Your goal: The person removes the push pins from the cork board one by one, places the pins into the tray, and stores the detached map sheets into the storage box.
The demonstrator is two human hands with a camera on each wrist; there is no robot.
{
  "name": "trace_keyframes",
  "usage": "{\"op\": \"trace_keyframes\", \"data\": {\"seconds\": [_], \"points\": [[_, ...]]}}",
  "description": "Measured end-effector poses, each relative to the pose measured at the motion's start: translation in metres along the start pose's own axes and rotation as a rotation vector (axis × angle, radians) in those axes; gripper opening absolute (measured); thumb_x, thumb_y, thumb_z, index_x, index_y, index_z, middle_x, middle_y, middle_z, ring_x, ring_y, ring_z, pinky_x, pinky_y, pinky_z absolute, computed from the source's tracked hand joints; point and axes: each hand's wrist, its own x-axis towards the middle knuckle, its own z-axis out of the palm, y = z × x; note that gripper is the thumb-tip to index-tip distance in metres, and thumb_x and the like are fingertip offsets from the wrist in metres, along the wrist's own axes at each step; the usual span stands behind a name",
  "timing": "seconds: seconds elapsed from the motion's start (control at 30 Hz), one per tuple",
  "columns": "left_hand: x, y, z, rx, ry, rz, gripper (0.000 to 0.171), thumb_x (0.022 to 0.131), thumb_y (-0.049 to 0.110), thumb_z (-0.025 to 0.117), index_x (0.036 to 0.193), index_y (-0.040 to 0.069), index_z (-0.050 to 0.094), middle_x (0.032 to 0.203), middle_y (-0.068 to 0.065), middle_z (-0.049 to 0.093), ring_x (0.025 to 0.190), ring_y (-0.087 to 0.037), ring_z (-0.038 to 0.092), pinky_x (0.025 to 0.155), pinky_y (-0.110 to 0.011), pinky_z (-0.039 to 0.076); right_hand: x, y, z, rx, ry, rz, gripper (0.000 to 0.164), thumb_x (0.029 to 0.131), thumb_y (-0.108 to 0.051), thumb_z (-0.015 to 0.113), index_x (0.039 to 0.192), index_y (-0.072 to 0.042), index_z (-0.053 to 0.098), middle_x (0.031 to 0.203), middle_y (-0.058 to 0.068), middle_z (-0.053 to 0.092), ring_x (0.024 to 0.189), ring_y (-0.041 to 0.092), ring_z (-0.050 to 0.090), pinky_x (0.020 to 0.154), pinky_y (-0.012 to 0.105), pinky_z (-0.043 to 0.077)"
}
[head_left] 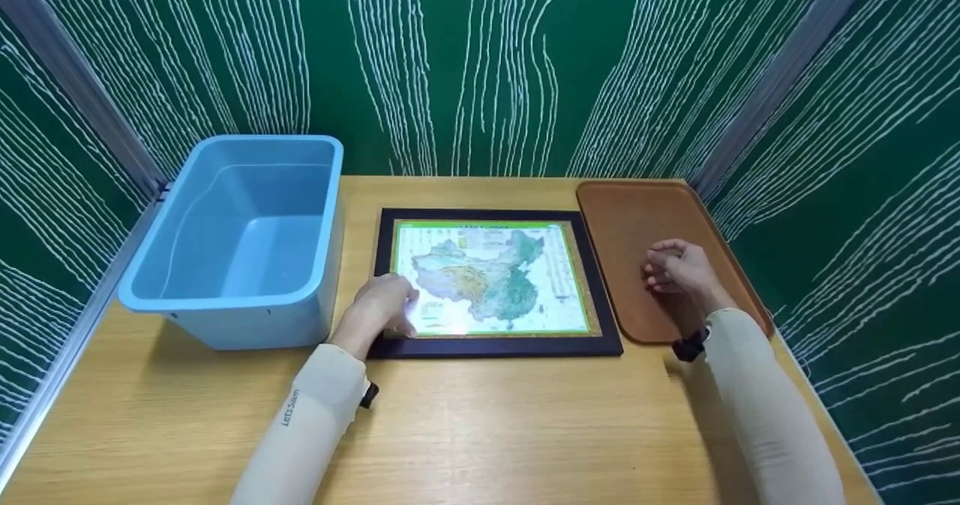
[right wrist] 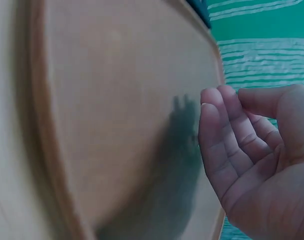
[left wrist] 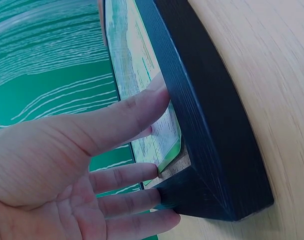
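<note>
The framed map (head_left: 480, 276) lies flat on the bench (head_left: 487, 430), between a blue tub (head_left: 217, 306) and a brown tray (head_left: 630, 216). Of the hands, the left hand (head_left: 382, 301) is at the frame's near left corner, thumb spread from fairly straight fingers, gripping nothing; whether every fingertip touches, I cannot tell. The right hand (head_left: 681, 271), fingers loosely bent with the thumb near them, hovers above the tray, holding nothing.

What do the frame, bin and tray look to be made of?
Frame: probably black-painted wood; grain-like lines show in the left wrist view. Bin: likely moulded plastic, satin blue with a rounded rim. Tray: perhaps matte brown plastic, judging by its even surface and rounded corners.
</note>
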Motion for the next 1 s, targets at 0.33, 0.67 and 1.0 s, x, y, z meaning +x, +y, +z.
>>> {"op": "trace_keyframes", "data": {"seconds": [0.33, 0.67, 1.0], "points": [[0.002, -0.001, 0.001, 0.004, -0.013, -0.004, 0.065, 0.078, 0.029, 0.090, 0.136, 0.012, 0.067, 0.137, -0.017, 0.060, 0.128, -0.036, 0.054, 0.103, -0.045, 0.046, -0.005, -0.023, 0.025, 0.023, -0.074, -0.025, 0.048, 0.105, -0.021, 0.057, 0.145, 0.001, 0.045, 0.130, 0.023, 0.055, 0.094, 0.026, 0.067, 0.079, 0.039, 0.059], [0.002, -0.002, 0.000, 0.035, -0.010, 0.034, 0.058, 0.079, 0.029, 0.089, 0.131, 0.011, 0.070, 0.131, -0.016, 0.063, 0.123, -0.036, 0.056, 0.099, -0.045, 0.049, -0.010, -0.034, 0.052, 0.069, -0.159, -0.037, 0.055, 0.103, -0.023, 0.062, 0.149, -0.001, 0.042, 0.140, 0.022, 0.050, 0.115, 0.034, 0.061, 0.090, 0.045, 0.056], [0.001, -0.001, 0.000, 0.001, 0.000, 0.011, 0.063, 0.077, 0.028, 0.091, 0.134, 0.011, 0.068, 0.136, -0.016, 0.062, 0.127, -0.035, 0.055, 0.102, -0.045, 0.047, -0.017, -0.040, 0.082, 0.168, -0.262, -0.086, 0.056, 0.103, -0.012, 0.060, 0.150, 0.006, 0.037, 0.149, 0.027, 0.039, 0.129, 0.042, 0.049, 0.097, 0.047, 0.052]]}}
